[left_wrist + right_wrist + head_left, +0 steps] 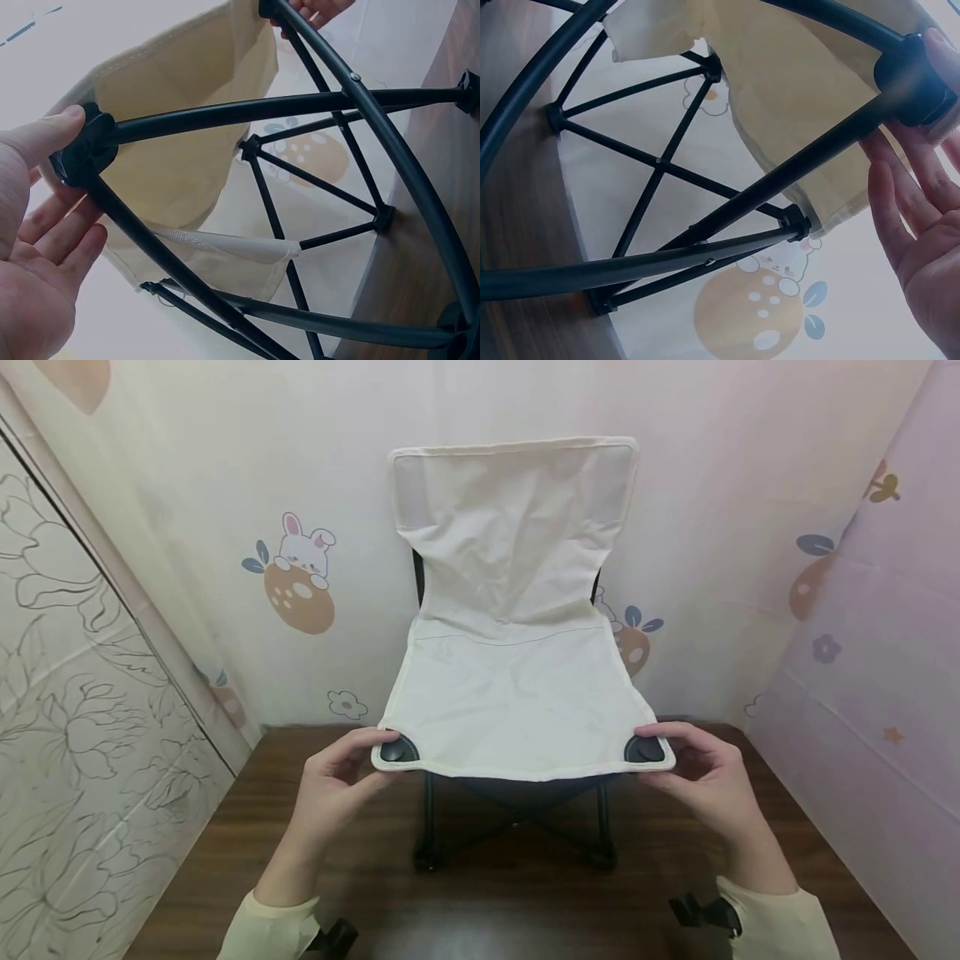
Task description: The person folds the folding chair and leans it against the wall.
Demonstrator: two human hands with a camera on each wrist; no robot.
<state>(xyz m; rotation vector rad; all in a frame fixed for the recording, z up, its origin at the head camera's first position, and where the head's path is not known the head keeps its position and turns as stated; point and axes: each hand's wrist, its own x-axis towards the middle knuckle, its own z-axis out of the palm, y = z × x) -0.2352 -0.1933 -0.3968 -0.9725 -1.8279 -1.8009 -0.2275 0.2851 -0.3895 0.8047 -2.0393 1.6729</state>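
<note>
A folding chair with a cream fabric seat (517, 702) and backrest (510, 485) stands unfolded on dark crossed legs (517, 824). At the seat's front left corner, my left hand (333, 785) grips the black corner patch (399, 748), fingers on top and thumb beneath the edge. My right hand (705, 777) grips the matching front right corner patch (645, 749) the same way. In the left wrist view, the left hand (45, 217) holds the black corner joint (86, 146) where tubes meet. The right wrist view shows the right hand (922, 180) around the other joint (915, 79).
The chair's feet (425, 856) rest on a dark wooden tabletop (510, 910). Behind it hangs a pale curtain (187, 460) printed with rabbits and carrots. A flower-line panel (82, 718) borders the left, a pale sheet (885, 718) the right. Black straps (705, 912) sit at both sleeves.
</note>
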